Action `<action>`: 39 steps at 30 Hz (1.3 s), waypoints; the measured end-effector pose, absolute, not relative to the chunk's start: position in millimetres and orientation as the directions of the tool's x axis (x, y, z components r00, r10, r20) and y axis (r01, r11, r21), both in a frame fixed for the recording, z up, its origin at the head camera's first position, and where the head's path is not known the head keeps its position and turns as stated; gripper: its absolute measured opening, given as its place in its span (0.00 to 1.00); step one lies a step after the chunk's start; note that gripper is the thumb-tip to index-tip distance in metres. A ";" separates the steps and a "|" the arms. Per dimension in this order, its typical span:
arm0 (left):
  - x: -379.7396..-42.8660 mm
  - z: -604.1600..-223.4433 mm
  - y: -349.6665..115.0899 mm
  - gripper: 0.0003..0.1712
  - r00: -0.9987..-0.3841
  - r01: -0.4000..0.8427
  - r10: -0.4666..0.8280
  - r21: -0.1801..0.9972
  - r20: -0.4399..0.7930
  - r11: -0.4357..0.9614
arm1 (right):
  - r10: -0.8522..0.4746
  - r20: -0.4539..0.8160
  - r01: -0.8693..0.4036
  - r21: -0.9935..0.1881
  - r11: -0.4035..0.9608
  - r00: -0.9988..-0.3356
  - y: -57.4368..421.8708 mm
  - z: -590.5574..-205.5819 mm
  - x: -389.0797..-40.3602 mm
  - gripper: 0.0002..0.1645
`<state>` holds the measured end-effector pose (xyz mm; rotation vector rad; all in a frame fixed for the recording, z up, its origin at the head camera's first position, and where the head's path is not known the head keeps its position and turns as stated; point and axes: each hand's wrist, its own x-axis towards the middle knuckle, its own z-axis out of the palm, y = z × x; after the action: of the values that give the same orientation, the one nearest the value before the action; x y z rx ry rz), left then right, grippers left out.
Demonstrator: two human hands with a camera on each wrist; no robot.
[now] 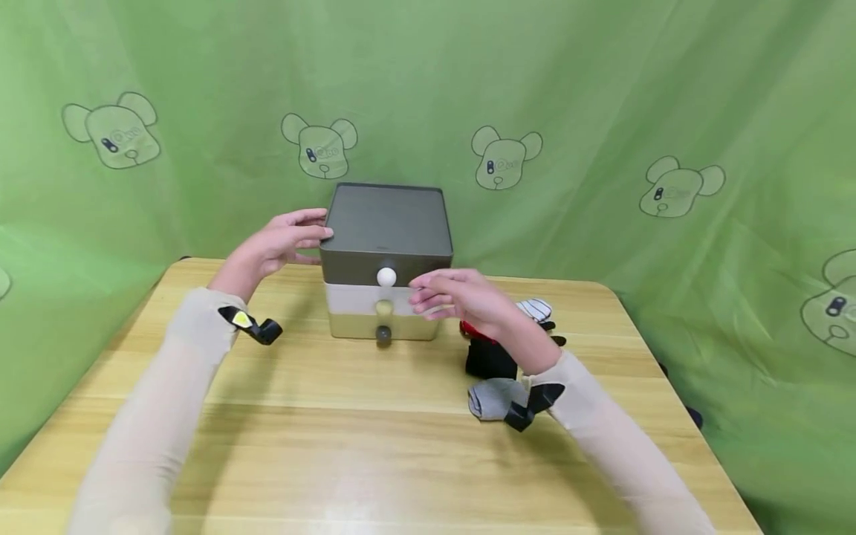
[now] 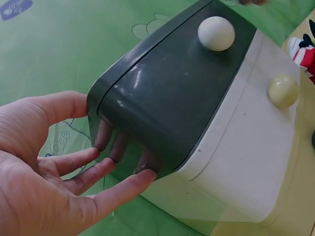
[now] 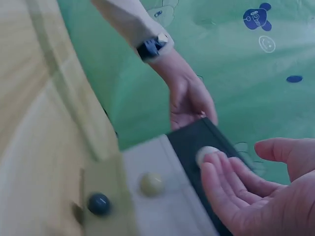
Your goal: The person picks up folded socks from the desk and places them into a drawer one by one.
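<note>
A small three-tier drawer box (image 1: 391,219) stands near the table's back edge, with a dark grey top drawer, a white middle one and a cream bottom one. Each front carries a round knob: white (image 1: 386,277), pale yellow (image 1: 384,307) and dark grey (image 1: 383,336). All three drawers look closed. My left hand (image 1: 281,239) touches the box's left side, its thumb at the top edge and its fingers (image 2: 123,189) spread along the dark wall. Just right of the white knob, my right hand (image 1: 471,297) hovers with loosely extended fingers, holding nothing.
Right of the box lie a grey rolled cloth (image 1: 495,399), a black folded cloth (image 1: 491,360), a red cloth (image 1: 469,330) and a striped white one (image 1: 535,309), partly behind my right arm. A green curtain (image 1: 414,89) hangs behind the wooden table (image 1: 374,453).
</note>
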<state>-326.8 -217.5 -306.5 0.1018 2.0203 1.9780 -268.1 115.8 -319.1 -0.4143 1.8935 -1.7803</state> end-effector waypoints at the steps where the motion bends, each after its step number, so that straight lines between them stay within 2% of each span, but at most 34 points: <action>1: -328.5 -306.5 -218.7 0.40 -0.946 -0.176 0.270 0.984 -0.179 0.036 | -0.564 -0.184 0.158 -0.983 0.096 -0.805 112.1 -322.7 -269.6 0.26; 4: -332.3 -308.1 -222.0 0.40 -0.939 -0.190 0.290 0.982 -0.186 0.015 | -0.608 -0.258 0.265 -0.961 0.081 -0.751 101.9 -334.4 -276.2 0.29; 7: -335.8 -311.0 -223.5 0.40 -0.933 -0.204 0.306 0.979 -0.191 -0.010 | -0.654 -0.281 0.356 -0.934 0.019 -0.702 93.8 -345.5 -283.4 0.32; 13: -336.2 -312.9 -223.0 0.41 -0.927 -0.213 0.320 0.977 -0.196 -0.020 | -0.761 -0.259 0.541 -0.829 -0.140 -0.595 79.7 -361.4 -294.0 0.39; 18: -335.2 -311.0 -221.1 0.41 -0.923 -0.239 0.319 0.971 -0.217 -0.030 | -0.794 -0.221 0.641 -0.723 -0.256 -0.567 71.5 -366.5 -296.3 0.37; 22: -336.5 -309.9 -220.3 0.40 -0.926 -0.249 0.302 0.968 -0.226 -0.042 | -0.793 -0.203 0.661 -0.686 -0.303 -0.574 67.6 -366.6 -296.3 0.31; 29: -337.3 -309.8 -218.9 0.40 -0.931 -0.256 0.282 0.965 -0.232 -0.052 | -0.785 -0.206 0.660 -0.684 -0.311 -0.584 66.2 -365.5 -293.1 0.29; 39: -337.2 -309.8 -220.0 0.40 -0.926 -0.258 0.294 0.965 -0.238 -0.033 | -0.808 -0.236 0.620 -0.760 -0.193 -0.540 72.7 -362.5 -272.0 0.28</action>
<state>-337.2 -220.0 -309.8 0.0372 1.8757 2.0174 -272.0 72.7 -362.5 -0.2666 1.0569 -1.8763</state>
